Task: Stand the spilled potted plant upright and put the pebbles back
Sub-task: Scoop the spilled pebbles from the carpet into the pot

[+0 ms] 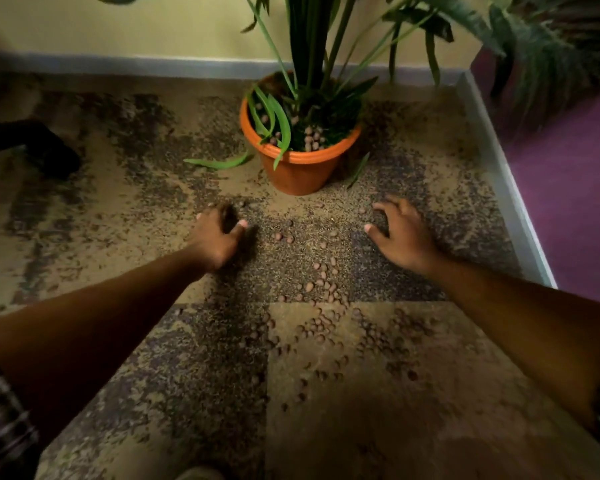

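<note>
- The pot (300, 157) stood upright on the carpet (118, 188) at twelve o'clock from the hands, close to the wall corner, so the first half of the task looked done.
- The plant (312, 64) rose straight out of it, its leaves spreading up and out of view; one leaf (219, 163) lay on the carpet at the pot's nine o'clock.
- Some pebbles (310, 138) already sat on the soil inside the rim, most likely returned there.
- Most of the spilled pebbles (323, 320) were strewn over the carpet at six o'clock from the pot, between the two forearms, with a thinner scatter trailing up toward the pot's base.
- The left hand (217, 237) was pressed down on the carpet at the pot's seven o'clock, fingers curled and thumb out, seemingly raking in pebbles; whether it actually held any I could not tell, since its palm was hidden.
- The right hand (400, 233) was at the pot's five o'clock, fingers spread apart and bent like a claw, fingertips on the carpet and nothing held, placed as if to sweep strays inward.
- Both hands flanked the thin scatter nearest the pot, which suggested clearing from the pot outward.
- The gathering looked barely under way, given how many pebbles remained on the floor.
- The mottled carpet hid the small brown pebbles well, so some could be missed.
</note>
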The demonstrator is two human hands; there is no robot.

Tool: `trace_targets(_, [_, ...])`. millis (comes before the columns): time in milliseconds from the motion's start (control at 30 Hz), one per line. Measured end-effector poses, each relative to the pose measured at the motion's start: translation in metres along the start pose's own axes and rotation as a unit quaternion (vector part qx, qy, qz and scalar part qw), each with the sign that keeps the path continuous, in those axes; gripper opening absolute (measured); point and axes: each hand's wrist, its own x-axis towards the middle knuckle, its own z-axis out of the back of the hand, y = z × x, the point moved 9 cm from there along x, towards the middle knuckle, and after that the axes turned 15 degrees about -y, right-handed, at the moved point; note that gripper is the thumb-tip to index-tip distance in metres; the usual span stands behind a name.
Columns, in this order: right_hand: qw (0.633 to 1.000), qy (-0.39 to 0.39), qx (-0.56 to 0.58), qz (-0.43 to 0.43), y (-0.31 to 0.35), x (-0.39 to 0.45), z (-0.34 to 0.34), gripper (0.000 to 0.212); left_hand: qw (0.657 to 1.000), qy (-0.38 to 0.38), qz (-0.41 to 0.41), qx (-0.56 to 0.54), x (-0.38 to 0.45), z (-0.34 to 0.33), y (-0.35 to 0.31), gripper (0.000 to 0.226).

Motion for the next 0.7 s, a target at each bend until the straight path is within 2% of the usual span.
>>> trace_targets(100, [1.0, -0.002, -0.004, -0.014, 0.006, 0.029, -0.017, 0.075, 0.995, 0.047, -0.051, 0.067, -0.023, -0.016, 0.013, 0.078])
trace_targets(200, [0.998, 0.022, 0.019, -0.052, 0.01, 0.062, -0.03, 0.091, 0.993, 0.056, -0.099, 0.034, -0.051, -0.019, 0.018, 0.082])
trace_targets(267, [0.998, 0.032, 0.018, -0.049, 0.018, 0.077, -0.037, 0.094, 0.988, 0.067, -0.137, 0.021, -0.063, -0.016, 0.018, 0.083])
trace_targets(400, [0.999, 0.018, 0.026, 0.01, 0.059, 0.054, -0.055, 0.081, 0.982, 0.076, -0.17, -0.004, -0.073, -0.008, 0.016, 0.082])
trace_targets(567, [0.981, 0.005, 0.08, 0.175, 0.111, -0.021, -0.055, 0.063, 0.984, 0.056, -0.167, -0.003, -0.068, -0.006, 0.019, 0.088])
trace_targets(633, [0.958, 0.03, 0.126, 0.257, 0.127, -0.052, -0.053, 0.055, 0.987, 0.011, -0.153, 0.035, -0.059, -0.001, 0.024, 0.087])
trace_targets(700, [0.939, 0.006, 0.164, 0.303, 0.132, -0.065, -0.043, 0.042, 0.985, -0.067, -0.136, 0.083, -0.04, 0.012, 0.022, 0.083])
